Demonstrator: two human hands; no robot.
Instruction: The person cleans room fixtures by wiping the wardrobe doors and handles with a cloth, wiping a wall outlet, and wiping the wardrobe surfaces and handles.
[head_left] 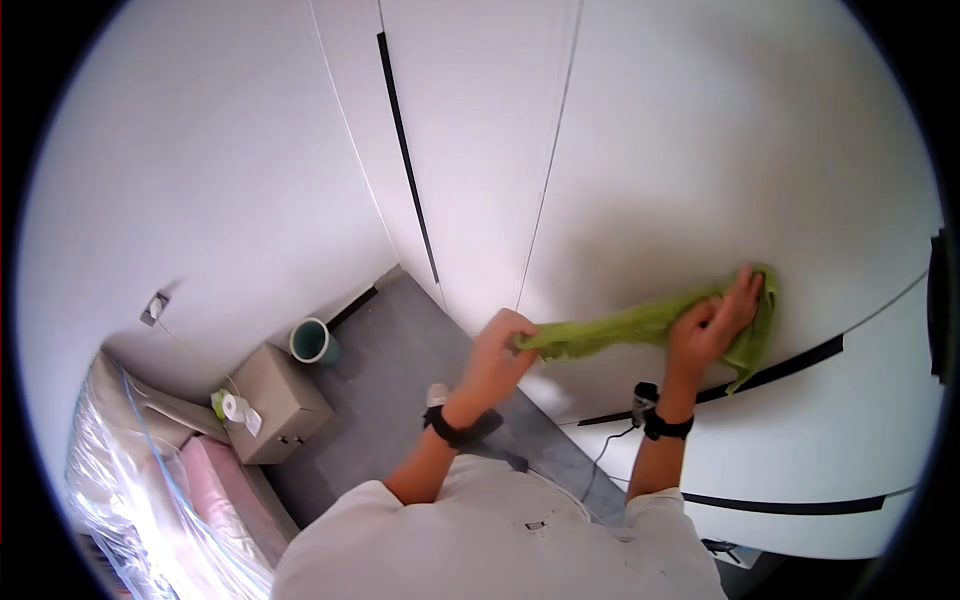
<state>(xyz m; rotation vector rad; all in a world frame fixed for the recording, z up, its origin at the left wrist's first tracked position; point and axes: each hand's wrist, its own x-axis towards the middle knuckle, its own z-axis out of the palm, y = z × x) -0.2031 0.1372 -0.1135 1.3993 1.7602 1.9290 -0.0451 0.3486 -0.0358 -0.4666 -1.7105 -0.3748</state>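
Note:
A green cloth (620, 325) is stretched between my two hands in front of the white cabinet doors (680, 220). My left hand (498, 350) is closed on the cloth's left end. Near the other end, my right hand (715, 318) has its fingers wrapped round the cloth, part of which hangs down beside it above a black handle strip (780, 372). Both wrists wear black straps, and a thin cable runs down from the right one.
At the left stand a beige nightstand (270, 400) with a paper roll (235, 408) on it, a green bin (313, 342) and a bed under plastic sheeting (130, 470). A wall socket (155, 308) has a cable. Grey floor (380, 350) lies below.

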